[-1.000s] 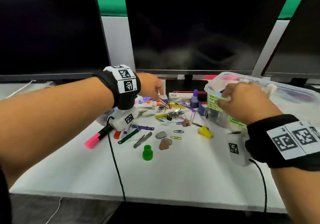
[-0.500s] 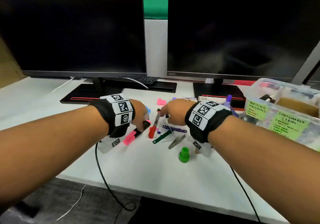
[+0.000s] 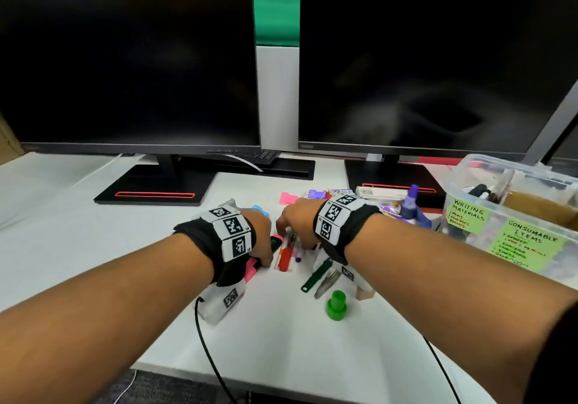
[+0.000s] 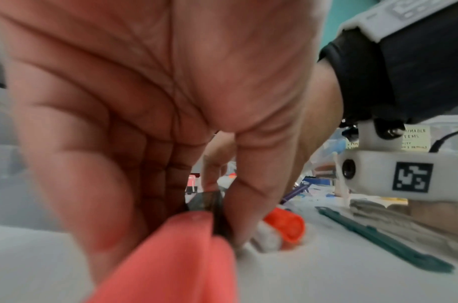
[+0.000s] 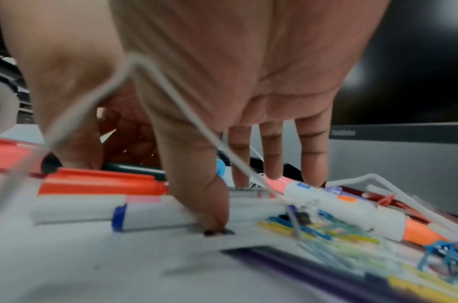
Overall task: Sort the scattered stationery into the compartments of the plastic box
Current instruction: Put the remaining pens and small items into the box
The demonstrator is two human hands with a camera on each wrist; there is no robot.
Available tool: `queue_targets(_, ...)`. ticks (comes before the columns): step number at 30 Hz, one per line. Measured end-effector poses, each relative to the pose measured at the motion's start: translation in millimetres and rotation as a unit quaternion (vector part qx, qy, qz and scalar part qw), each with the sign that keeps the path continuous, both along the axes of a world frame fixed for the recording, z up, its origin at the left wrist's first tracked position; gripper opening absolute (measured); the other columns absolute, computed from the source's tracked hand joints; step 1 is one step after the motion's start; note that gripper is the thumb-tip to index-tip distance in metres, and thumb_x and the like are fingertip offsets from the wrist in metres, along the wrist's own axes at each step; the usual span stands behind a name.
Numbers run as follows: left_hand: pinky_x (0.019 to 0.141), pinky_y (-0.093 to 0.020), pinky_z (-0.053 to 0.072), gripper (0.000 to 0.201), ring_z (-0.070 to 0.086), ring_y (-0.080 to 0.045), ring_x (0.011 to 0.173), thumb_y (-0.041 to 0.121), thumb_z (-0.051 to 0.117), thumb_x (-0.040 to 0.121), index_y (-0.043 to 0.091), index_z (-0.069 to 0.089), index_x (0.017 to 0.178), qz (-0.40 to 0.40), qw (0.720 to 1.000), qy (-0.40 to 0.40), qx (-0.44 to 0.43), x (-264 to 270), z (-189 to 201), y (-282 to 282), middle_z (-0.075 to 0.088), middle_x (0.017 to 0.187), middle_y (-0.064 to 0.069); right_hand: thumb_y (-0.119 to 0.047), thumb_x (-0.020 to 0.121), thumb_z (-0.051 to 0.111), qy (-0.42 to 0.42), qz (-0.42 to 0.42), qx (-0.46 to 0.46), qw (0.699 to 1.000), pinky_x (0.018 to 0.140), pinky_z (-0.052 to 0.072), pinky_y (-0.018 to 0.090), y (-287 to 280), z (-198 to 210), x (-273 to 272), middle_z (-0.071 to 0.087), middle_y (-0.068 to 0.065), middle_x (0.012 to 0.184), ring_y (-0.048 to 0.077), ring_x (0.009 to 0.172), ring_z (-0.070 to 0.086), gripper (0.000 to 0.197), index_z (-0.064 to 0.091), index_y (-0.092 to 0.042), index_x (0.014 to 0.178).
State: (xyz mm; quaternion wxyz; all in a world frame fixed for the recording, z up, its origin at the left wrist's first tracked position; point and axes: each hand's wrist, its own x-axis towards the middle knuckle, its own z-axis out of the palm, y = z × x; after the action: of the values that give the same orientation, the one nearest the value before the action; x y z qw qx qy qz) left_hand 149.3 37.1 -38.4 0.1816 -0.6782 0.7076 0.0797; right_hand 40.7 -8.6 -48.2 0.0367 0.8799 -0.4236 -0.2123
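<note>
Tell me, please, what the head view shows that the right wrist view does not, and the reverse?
Only the head view shows the plastic box with its green labels, the green cap and the left hand on the pink highlighter. Only the right wrist view shows coloured paper clips and a blue-tipped white marker under the right hand. Both show the red-capped marker on the white desk.

An office workstation. Two large black flat-panel monitors, both dark, stand side by side on flat black bases along the far edge of a white desk top; a black keyboard lies behind them. A white partition panel under a green wall band closes the rear. At the right edge stands a clear plastic box with handwritten green labels.
</note>
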Motion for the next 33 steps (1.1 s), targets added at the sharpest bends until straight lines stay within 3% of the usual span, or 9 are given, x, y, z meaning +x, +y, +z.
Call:
queue_targets(2,0.081,-0.028,0.057,0.028,0.060,-0.017,0.065,0.040,0.070,0.074,0.016,0.061,0.064,0.009,1.000,0.016,0.001,-2.9,-1.8,-1.3,0.056,0.060,0.003,-0.018,0.079,0.068,0.021,0.003,-0.002,1.000,0.070,0.041,0.030,-3.3,-0.6,-2.7,0.060,0.003,0.115,0.025,0.103,0.058,0.041,0.058,-0.025,0.118)
queue_targets(4,0.082,-0.027,0.056,0.031,0.061,-0.017,0.066,0.041,0.069,0.075,0.017,0.057,0.060,0.011,0.999,0.039,0.004,-8.1,-3.0,-3.7,0.057,0.059,0.003,-0.019,0.080,0.067,0.032,-0.006,0.006,0.999,0.070,0.040,0.028,-4.4,0.1,-7.2,0.062,0.004,0.114,0.024,0.102,0.059,0.042,0.057,-0.021,0.121)
queue_targets(9,0.065,-0.021,0.048,0.025,0.055,-0.011,0.059,0.040,0.066,0.080,0.016,0.062,0.086,0.017,0.995,0.102,0.014,-16.7,-4.2,-11.4,0.059,0.068,0.003,-0.020,0.084,0.064,0.057,-0.040,0.013,0.997,0.071,0.039,0.026,-6.1,2.9,-18.3,0.061,0.003,0.109,0.020,0.088,0.053,0.040,0.055,-0.019,0.123)
queue_targets(12,0.075,-0.025,0.052,0.026,0.061,-0.018,0.072,0.038,0.065,0.081,0.015,0.062,0.090,0.029,0.991,0.128,0.010,-17.5,-5.5,-13.1,0.064,0.080,-0.001,-0.022,0.080,0.064,0.075,-0.060,-0.004,0.995,0.081,0.050,0.031,-9.3,-3.6,-19.3,0.064,-0.001,0.102,0.022,0.091,0.062,0.035,0.058,-0.023,0.114)
queue_targets(16,0.082,-0.028,0.054,0.023,0.061,-0.021,0.076,0.036,0.064,0.082,0.014,0.060,0.089,0.046,0.989,0.142,-0.003,-12.3,-6.9,-15.0,0.057,0.069,0.001,-0.024,0.072,0.065,0.109,-0.069,-0.021,0.991,0.081,0.054,0.041,-22.7,-13.1,-17.9,0.061,-0.003,0.088,0.025,0.083,0.063,0.033,0.058,-0.025,0.104)
queue_targets(21,0.086,-0.030,0.054,0.024,0.063,-0.024,0.082,0.034,0.064,0.083,0.011,0.060,0.090,0.081,0.982,0.172,-0.011,-2.5,-5.6,-17.1,0.058,0.071,-0.002,-0.028,0.085,0.053,0.139,-0.071,-0.010,0.988,0.083,0.053,0.043,-21.3,-12.9,-14.2,0.052,-0.003,0.078,0.030,0.087,0.064,0.024,0.060,-0.021,0.107)
queue_targets(26,0.077,-0.033,0.059,0.026,0.067,-0.024,0.073,0.026,0.061,0.084,0.006,0.064,0.100,0.107,0.964,0.244,-0.019,0.2,-2.2,-16.3,0.068,0.082,-0.009,-0.022,0.094,0.044,0.106,-0.079,0.003,0.991,0.088,0.048,0.037,-13.4,-8.6,-22.1,0.057,0.004,0.096,0.027,0.091,0.059,0.029,0.058,-0.013,0.118)
queue_targets(30,0.038,-0.016,0.039,0.018,0.050,-0.013,0.031,0.021,0.058,0.086,0.008,0.057,0.073,0.141,0.939,0.310,-0.038,1.5,11.4,-16.8,0.056,0.041,-0.001,-0.015,0.096,0.040,0.035,-0.143,0.011,0.989,0.081,0.043,0.029,-5.7,10.3,-32.4,0.054,0.007,0.100,0.024,0.091,0.054,0.024,0.057,-0.009,0.111)
queue_targets(33,0.056,-0.026,0.056,0.015,0.060,-0.017,0.047,0.019,0.061,0.087,0.008,0.058,0.079,0.173,0.892,0.415,-0.053,-4.2,19.4,-23.5,0.065,0.061,-0.007,-0.011,0.096,0.041,-0.079,-0.215,0.015,0.973,0.073,0.043,0.029,0.8,35.0,-48.4,0.053,0.012,0.099,0.025,0.088,0.053,0.022,0.057,-0.006,0.109)
